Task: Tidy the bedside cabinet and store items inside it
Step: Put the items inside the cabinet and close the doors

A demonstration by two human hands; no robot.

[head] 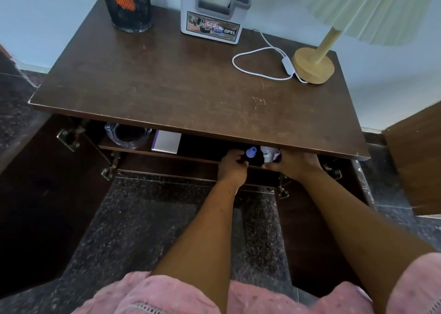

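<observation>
The left hand (232,165) gripped the upright blue-capped bottle (252,151). The right hand (297,164) gripped the white bottle (267,155) just beside it. Both bottles stood at the shelf's (143,152) right front edge.

A pale blue-white wall (59,15) runs behind the bedside cabinet (167,82), with a light skirting (33,67) at its foot. The floor (148,218) is dark speckled stone. The cabinet is dark brown wood, its top scuffed and scratched toward the front edge, its left door (35,194) swung open. At the top's back right corner stands a lamp (313,66) with a round wooden base and a pleated pale green shade. A brown wooden panel (415,160) stands past the cabinet's right edge.
</observation>
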